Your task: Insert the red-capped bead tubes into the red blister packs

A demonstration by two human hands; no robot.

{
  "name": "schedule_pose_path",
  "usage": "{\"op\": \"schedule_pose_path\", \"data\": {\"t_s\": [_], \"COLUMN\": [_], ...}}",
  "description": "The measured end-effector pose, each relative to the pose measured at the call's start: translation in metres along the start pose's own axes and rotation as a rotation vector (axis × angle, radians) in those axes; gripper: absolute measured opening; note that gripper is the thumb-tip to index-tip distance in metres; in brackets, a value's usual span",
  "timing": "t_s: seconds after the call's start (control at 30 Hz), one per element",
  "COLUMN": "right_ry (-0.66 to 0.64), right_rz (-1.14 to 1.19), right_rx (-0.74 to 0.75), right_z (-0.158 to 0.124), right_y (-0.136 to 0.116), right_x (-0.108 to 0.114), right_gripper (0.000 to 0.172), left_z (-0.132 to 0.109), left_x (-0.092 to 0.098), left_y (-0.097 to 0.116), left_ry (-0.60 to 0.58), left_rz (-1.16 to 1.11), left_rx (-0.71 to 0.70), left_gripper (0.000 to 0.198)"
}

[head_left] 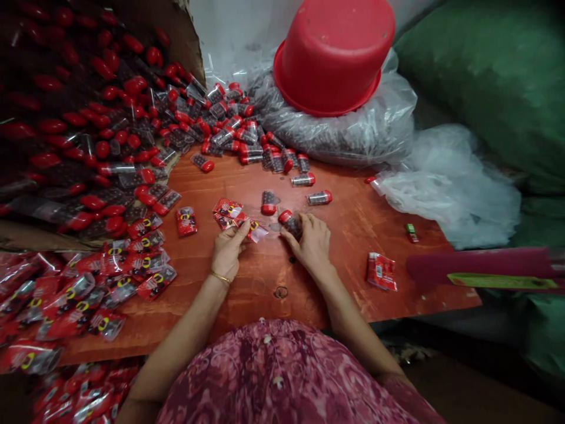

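My left hand (228, 249) pinches a small red printed wrapper (255, 229) at the middle of a reddish wooden board (265, 282). A thin bangle circles that wrist. My right hand (311, 241) is closed on a small clear bottle with a red cap (289, 222), held close to the wrapper's open end. Two more red wrappers (226, 212) lie just beyond my left hand. Two loose red-capped bottles, one (268, 201) and another (319, 198), lie a little farther out.
A big heap of red-capped bottles (101, 135) fills the left and back. Wrapped red packets (88, 294) pile at the front left. A red basin (334, 53) sits upside down on a full plastic bag (353, 132). One packet (381, 271) lies at the right.
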State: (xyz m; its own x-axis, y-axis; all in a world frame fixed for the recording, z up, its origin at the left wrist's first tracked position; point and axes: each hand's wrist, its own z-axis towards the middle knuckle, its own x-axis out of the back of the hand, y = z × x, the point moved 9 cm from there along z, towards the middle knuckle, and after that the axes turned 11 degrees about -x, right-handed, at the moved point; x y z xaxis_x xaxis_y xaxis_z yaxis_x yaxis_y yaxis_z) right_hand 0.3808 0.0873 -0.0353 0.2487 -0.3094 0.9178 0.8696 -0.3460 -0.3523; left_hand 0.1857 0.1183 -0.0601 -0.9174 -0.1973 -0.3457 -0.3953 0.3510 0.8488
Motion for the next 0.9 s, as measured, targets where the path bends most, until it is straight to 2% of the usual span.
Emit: {"op": "schedule_pose_path", "data": {"t_s": [0.13, 0.2, 0.27, 0.4, 0.47, 0.53, 0.63, 0.77, 0.9], "right_ry": [-0.054, -0.112, -0.189, -0.485, -0.636, -0.712, -0.748, -0.732, -0.716], "right_rz": [0.037, 0.161, 0.383, 0.858, 0.971, 1.004, 0.999, 1.021, 1.049], "right_rx": [0.054, 0.089, 0.077, -0.128, -0.194, -0.217, -0.22, -0.237, -0.251], "right_z": [-0.002, -0.004, -0.009, -0.031, -0.045, -0.051, -0.052, -0.047, -0.048], "right_y": [-0.007, -0.008, -0.007, -0.006, -0.014, -0.022, -0.03, -0.032, -0.033], "right_x": [-0.003, -0.002, 0.002, 0.0, -0.001, 0.001, 0.003, 0.001, -0.002], "right_gripper": [0.039, 0.033, 0.03, 0.033, 0.035, 0.035, 0.034, 0.034, 0.034], "left_z": [0.001, 0.0, -0.001, -0.006, -0.009, -0.01, -0.008, -0.003, -0.003], "left_x": [0.006, 0.008, 0.006, -0.002, -0.005, -0.008, -0.009, -0.006, -0.009], "left_y": [-0.003, -0.003, -0.002, 0.0, 0.001, 0.002, 0.005, 0.011, 0.01], "left_ry": [0.015, 0.022, 0.016, -0.021, -0.051, -0.088, -0.129, -0.152, -0.187], "left_rz": [0.005, -0.006, -0.02, -0.026, -0.012, 0.007, 0.045, 0.095, 0.086], "left_rx": [0.019, 0.033, 0.046, 0.056, 0.043, 0.014, -0.06, -0.169, -0.183], "left_gripper": [0.045, 0.046, 0.047, 0.046, 0.044, 0.042, 0.039, 0.034, 0.034]}}
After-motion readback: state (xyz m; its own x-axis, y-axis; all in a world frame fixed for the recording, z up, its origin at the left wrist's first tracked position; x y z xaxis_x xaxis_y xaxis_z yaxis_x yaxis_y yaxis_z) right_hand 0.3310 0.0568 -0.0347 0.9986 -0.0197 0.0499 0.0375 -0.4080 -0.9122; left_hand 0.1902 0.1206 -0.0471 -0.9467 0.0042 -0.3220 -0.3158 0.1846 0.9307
